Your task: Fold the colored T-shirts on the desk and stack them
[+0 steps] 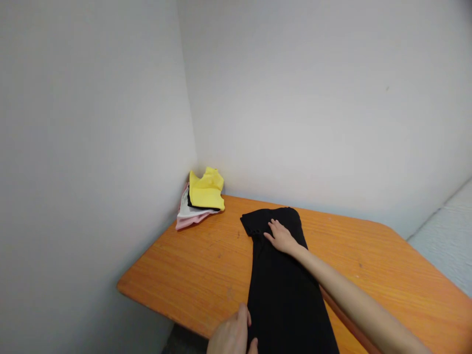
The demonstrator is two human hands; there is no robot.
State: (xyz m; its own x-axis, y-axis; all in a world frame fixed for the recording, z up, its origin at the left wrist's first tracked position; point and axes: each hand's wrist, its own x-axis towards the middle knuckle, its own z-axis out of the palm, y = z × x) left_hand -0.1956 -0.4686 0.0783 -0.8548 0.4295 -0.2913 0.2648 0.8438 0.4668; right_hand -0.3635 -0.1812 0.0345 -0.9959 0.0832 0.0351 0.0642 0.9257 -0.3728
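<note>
White walls corner an orange tabletop (184,265). Black garment (280,290) lies lengthwise on it, with the right hand (282,237) flat on its far end, fingers (273,225) spread. The left hand (232,337) touches its near side; I cannot tell its grip. Uneven pressure could skew the cloth or slide it off the front edge.

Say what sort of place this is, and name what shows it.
Probably a plain room corner: orange table against bare white walls, folded clothes pile, black garment touched by the left hand and right hand.
</note>
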